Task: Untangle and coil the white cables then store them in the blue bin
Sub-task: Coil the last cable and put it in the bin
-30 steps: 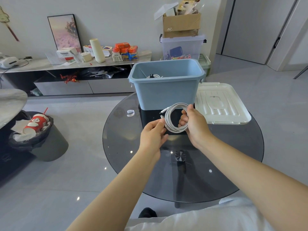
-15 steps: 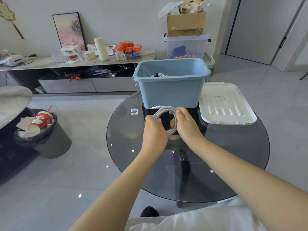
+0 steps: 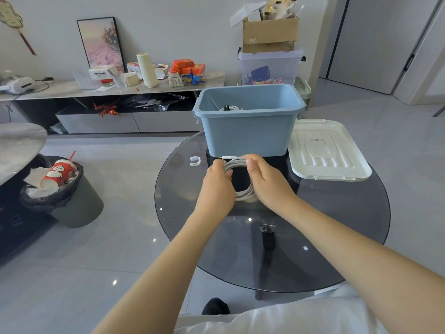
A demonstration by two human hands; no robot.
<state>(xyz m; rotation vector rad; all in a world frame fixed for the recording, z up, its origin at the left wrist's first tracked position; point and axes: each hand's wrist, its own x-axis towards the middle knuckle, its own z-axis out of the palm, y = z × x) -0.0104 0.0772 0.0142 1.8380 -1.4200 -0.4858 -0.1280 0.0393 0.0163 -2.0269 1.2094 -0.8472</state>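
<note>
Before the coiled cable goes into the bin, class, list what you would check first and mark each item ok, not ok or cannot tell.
1. Coiled white cable held by both the left hand and the right hand: ok.
2. Loose plug end tucked into the coil: not ok, it sticks out.
3. Blue bin open: ok; white lid lies beside it.
4. Room in the bin: ok; one cable shows inside.
5. Coil secured with a tie: cannot tell.
</note>
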